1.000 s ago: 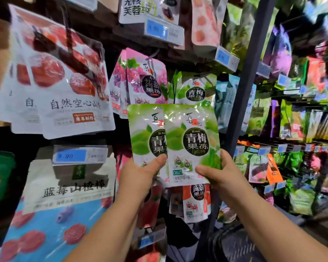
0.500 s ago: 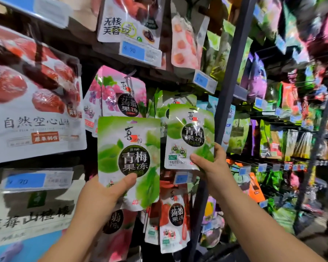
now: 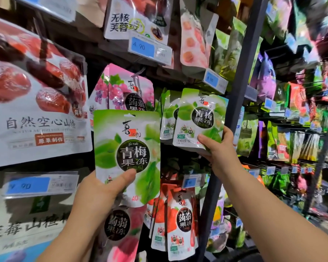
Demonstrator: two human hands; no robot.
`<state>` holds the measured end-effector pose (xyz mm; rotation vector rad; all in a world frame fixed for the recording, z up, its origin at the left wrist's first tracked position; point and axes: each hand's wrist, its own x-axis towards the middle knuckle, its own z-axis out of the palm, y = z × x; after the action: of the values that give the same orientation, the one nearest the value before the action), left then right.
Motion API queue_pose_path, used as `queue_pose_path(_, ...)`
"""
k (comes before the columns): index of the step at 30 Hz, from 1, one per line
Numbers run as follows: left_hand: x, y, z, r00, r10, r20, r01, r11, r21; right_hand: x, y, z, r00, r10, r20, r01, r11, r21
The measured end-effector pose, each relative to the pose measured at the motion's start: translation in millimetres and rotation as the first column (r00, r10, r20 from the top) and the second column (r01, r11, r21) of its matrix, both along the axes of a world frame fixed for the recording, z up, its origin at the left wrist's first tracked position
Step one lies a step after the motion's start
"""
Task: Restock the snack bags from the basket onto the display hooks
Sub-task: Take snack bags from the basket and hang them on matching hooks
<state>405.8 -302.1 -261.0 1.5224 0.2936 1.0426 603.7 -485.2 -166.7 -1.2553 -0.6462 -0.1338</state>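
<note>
Head view: I saw left hand pinching a glossy green bag; right hand gripped a matching second bag.

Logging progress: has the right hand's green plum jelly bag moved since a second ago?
Yes. The green plum jelly bag rose from below the hanging green bags to level with them.

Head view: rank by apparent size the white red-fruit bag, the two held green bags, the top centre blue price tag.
1. white bag
2. left green bag, in the left hand
3. right green bag, in the right hand; same print as the left one, so probably just farther away
4. blue price tag
</note>
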Motion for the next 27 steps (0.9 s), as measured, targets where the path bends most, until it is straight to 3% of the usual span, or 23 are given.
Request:
queue_pose_path(3, 4.3, -2.2, -1.4, 0.999, -0.035, 0.017, 0.036, 0.997, -0.072, 1.9, 0.3, 1.0, 1.000, -0.013, 0.008, 0.013, 1.000, -0.013)
queue_pose_path(12, 11.3, -8.4, -9.9, 0.994, -0.107, 0.037, 0.110, 0.990, -0.083, 5.9, -3.7, 2.3, 0.998, -0.026, 0.049, 0.027, 0.999, -0.027)
queue_pose_path(27, 7.6, -11.3, -11.4, 0.998, -0.064, 0.000, 0.064, 0.996, -0.056, 31.2, 0.2, 15.0, 0.999, 0.008, 0.052, 0.001, 0.988, -0.154)
